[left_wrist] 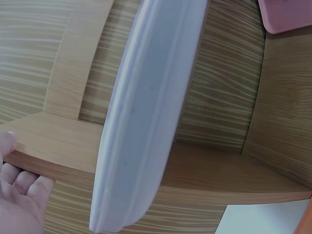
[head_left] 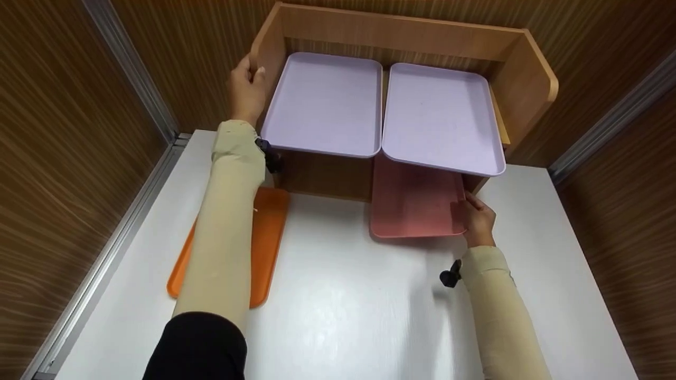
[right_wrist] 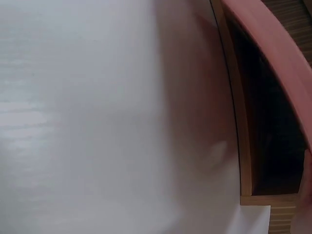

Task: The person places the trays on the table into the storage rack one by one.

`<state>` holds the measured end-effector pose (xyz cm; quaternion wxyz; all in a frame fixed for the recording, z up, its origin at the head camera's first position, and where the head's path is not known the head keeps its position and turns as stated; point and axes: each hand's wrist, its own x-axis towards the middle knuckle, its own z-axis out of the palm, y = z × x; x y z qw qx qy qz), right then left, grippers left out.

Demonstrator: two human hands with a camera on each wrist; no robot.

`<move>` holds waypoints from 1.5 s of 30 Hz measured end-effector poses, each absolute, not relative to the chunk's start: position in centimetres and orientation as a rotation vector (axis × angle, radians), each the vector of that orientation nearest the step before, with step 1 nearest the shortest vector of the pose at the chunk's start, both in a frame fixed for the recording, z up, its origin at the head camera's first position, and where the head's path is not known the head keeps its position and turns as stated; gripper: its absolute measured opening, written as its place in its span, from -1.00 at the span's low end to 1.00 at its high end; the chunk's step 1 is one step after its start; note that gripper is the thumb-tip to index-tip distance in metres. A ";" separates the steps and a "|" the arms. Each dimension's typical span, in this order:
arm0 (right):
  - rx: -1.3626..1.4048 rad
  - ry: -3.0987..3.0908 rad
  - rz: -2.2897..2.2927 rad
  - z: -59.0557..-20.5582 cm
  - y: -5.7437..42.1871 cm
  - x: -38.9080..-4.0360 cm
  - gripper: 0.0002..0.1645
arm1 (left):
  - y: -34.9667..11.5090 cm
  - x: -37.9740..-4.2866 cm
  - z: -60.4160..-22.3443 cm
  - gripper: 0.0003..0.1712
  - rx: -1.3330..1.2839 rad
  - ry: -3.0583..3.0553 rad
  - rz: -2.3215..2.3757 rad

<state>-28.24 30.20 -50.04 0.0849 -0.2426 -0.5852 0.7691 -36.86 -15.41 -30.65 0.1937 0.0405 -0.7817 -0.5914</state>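
Observation:
My left hand (head_left: 247,94) grips the left side panel of a wooden shelf unit (head_left: 268,45), thumb on one face and fingers round the edge in the left wrist view. Low at the right, my right hand (head_left: 479,219) pinches the right edge of a pink tray (head_left: 414,206) near its front corner. The pink tray's rear part is hidden under the upper level, and its front juts out of the lower right compartment. In the right wrist view the pink tray's rim (right_wrist: 278,44) shows above the compartment opening. Two lilac trays (head_left: 327,105) lie side by side on the upper level.
An orange tray (head_left: 270,237) lies on the white table (head_left: 338,295) at the left, partly covered by my left forearm. The front edges of both lilac trays overhang the shelf, the right one (head_left: 443,121) further. Wood-grained walls (head_left: 63,132) enclose the table's sides and back.

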 end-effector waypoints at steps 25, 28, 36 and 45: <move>-0.808 -1.791 2.340 -52.6 32.4 -27.7 -0.46 | -14.8 -36.6 -30.9 -0.56 0.130 -2.209 -1.710; -0.837 -1.788 2.322 -53.5 32.6 -28.1 -0.46 | -14.9 -36.6 -30.9 -0.55 0.140 -2.211 -1.724; -0.932 -1.858 2.179 -53.3 31.8 -27.7 -0.49 | -14.7 -36.7 -30.9 -0.55 0.130 -2.208 -1.721; -0.904 -1.644 2.275 -53.1 31.3 -26.3 -0.49 | -14.3 -36.6 -30.9 -0.57 0.136 -2.241 -1.698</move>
